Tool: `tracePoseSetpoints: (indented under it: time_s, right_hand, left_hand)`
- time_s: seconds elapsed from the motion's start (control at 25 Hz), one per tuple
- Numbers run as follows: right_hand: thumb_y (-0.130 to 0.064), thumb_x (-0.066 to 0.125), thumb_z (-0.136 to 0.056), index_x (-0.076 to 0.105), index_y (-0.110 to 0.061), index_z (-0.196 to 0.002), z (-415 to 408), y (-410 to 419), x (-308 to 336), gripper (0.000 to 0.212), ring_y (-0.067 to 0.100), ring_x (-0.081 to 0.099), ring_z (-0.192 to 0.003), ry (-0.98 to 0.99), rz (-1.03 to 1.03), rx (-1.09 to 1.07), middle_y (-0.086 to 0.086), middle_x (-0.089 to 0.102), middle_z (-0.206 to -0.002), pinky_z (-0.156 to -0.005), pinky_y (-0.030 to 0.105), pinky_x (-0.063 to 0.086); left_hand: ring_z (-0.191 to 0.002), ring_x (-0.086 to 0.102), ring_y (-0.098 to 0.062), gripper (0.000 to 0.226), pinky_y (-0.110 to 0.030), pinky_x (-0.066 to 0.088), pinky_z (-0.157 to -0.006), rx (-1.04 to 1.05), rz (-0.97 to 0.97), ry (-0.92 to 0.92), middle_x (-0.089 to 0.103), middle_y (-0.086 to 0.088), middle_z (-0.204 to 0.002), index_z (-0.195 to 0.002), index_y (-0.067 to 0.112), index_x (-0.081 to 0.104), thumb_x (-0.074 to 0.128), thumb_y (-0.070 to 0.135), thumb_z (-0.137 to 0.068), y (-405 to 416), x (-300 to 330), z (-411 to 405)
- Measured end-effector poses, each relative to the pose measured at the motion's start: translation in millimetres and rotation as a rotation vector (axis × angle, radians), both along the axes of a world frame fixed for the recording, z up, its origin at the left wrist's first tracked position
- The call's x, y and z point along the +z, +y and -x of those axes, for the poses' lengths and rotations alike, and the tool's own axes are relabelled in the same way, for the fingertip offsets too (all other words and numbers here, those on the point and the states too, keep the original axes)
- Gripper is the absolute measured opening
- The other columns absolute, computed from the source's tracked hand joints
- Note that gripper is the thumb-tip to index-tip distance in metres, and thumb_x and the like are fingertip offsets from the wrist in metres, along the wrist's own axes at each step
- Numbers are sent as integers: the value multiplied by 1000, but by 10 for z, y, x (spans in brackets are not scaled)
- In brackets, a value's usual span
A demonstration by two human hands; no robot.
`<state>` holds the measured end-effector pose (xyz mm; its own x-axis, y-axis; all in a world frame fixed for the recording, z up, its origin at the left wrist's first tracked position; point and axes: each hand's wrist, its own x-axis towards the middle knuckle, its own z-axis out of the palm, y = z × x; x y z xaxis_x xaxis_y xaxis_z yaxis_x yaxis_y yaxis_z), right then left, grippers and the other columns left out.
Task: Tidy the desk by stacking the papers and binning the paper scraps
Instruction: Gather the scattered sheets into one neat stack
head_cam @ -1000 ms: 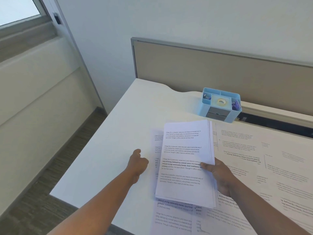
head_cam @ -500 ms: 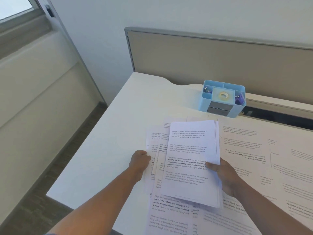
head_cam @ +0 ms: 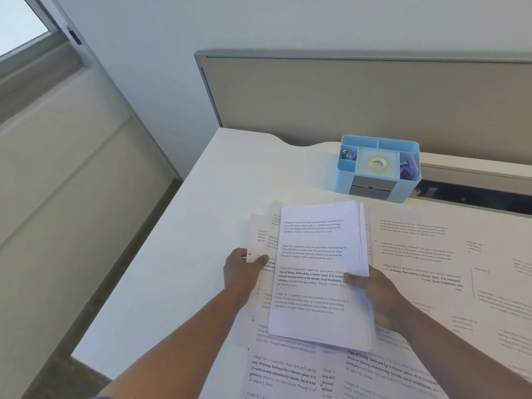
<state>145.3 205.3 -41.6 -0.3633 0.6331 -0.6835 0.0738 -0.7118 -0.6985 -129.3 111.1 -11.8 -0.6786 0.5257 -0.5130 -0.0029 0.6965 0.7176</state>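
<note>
Since a second ago the left hand (head_cam: 244, 267) has gone from hovering curled over bare desk to the left edge of the loose printed white sheets (head_cam: 263, 240), and its thumb and fingers now pinch one of them. The right hand (head_cam: 374, 295) holds the gathered stack of printed white paper (head_cam: 319, 272) much as before, thumb on top at the stack's right edge, fingers hidden beneath.

The stack is lifted slightly above the white desk (head_cam: 184, 243), its long axis running away from the person and leaning a little to the right. The loose sheets lie just left of it and partly under it, fanned at slightly different angles, so the left hand is plainly the nearer one. The coming move, as I judge it, is a short slide or lift rightward to bring the pinched sheet to the stack.

More printed pages (head_cam: 431, 254) cover the desk to the right and front, running out of frame. How many sheets the left hand has caught cannot be told. No scraps or bin show here. A pale blue plastic desk organiser (head_cam: 377, 168) stands behind the stack, well apart from it.
</note>
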Motion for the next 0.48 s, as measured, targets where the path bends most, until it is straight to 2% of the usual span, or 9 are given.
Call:
tracePoseSetpoints:
  time_s: [0.12,0.24,0.36,0.48]
  right_hand:
    - [-5,64,-97,66,-14,-128,-27,-11,-22,33,34,72,-107,16,21,13,9,76,-117,-75,44,61]
    - [-5,64,-97,66,-13,-128,-67,-4,-55,32,36,72,-108,19,43,10,11,76,-117,-82,50,60]
    - [-5,65,-97,66,-14,-129,-88,3,-74,33,37,71,-109,16,58,12,11,75,-119,-88,54,59]
    - [-5,65,-96,66,-13,-129,-86,7,-101,33,36,70,-111,7,36,18,10,75,-119,-92,54,57]
  left_hand:
    - [-78,71,-26,30,-48,61,-78,-36,27,28,75,-10,-91,-91,6,67,88,23,-78,59,-7,41]
    - [-84,74,-36,24,-55,62,-80,-23,5,44,77,-11,-89,-88,7,69,86,21,-77,0,11,148]
    - [-80,77,-24,9,-51,64,-77,14,-61,100,78,4,-81,-85,19,71,79,15,-86,-130,180,253]
    - [-79,76,-14,12,-42,64,-74,20,-152,179,78,10,-85,-90,26,69,67,15,-96,-257,406,331]
